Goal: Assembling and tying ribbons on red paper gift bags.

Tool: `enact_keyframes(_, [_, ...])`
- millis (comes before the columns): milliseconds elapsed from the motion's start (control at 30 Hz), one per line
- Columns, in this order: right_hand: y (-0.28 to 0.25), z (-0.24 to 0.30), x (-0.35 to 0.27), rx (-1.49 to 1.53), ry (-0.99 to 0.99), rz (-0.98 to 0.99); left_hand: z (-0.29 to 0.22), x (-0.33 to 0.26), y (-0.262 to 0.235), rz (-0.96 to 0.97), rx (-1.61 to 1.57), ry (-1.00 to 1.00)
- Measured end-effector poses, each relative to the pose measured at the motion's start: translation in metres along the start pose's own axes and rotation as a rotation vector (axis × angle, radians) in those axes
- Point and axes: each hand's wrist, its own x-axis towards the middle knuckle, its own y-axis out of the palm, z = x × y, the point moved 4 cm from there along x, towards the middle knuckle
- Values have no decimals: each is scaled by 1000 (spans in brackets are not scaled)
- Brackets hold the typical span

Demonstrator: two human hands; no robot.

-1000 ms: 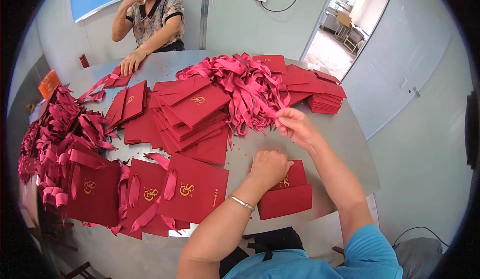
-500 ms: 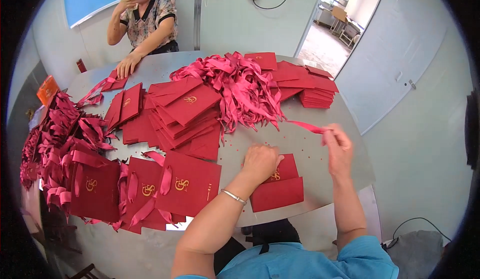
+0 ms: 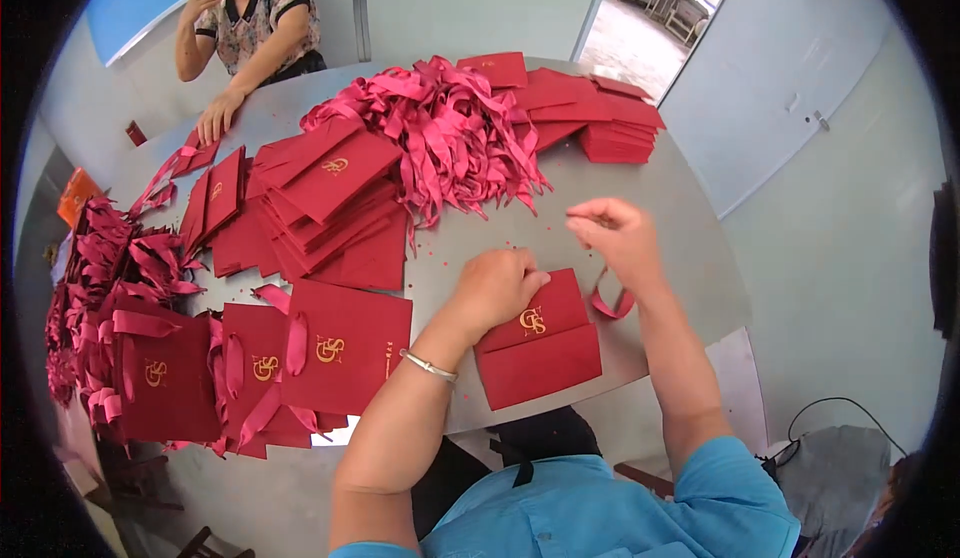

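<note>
A flat red paper bag (image 3: 540, 363) with a gold emblem and a folded-over lower part lies on the table in front of me. My left hand (image 3: 498, 290) is closed at its upper left edge, thumb pressed near the emblem; the fingertips are partly hidden. To the right, above the tabletop, my right hand (image 3: 618, 243) pinches with thumb and forefinger. A pink ribbon (image 3: 612, 306) hangs in a loop below that hand, beside the bag. The exact spot where the fingers meet the ribbon is hard to see.
A heap of pink ribbons (image 3: 445, 138) lies beyond my hands. Flat red bags (image 3: 340, 198) are piled left of it, more (image 3: 617, 143) at the far right. Ribboned bags (image 3: 345, 343) stand at the left. Across the metal table (image 3: 690, 278), another person's hand (image 3: 220, 113) touches a bag.
The ribbon has come away from the heap with my right hand, which moved left and nearer the bag. My left hand stays on the bag. The view has shifted, lowering the bag's surroundings less than the far side.
</note>
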Motion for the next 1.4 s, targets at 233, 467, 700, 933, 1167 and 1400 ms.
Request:
enact_keyframes(233, [13,-60,3,425,390,135,0,-1,-2,54,-237,-87])
enact_keyframes(467, [11,-59,-4,308,389,246,6,-1,3,172,-470,-213])
enact_keyframes(700, [27,-46,-16,363,248,361,6,-1,-2,186,-609,-258])
enact_keyframes(933, [25,-37,-17,444,230,372,3,-4,-6,344,-1032,-263])
enact_keyframes(1167, [21,-35,-20,463,107,318,-12,-5,-11,323,-1144,-259])
enact_keyframes(1400, [24,-28,-24,382,-11,323,-4,-7,-6,367,-1211,-303])
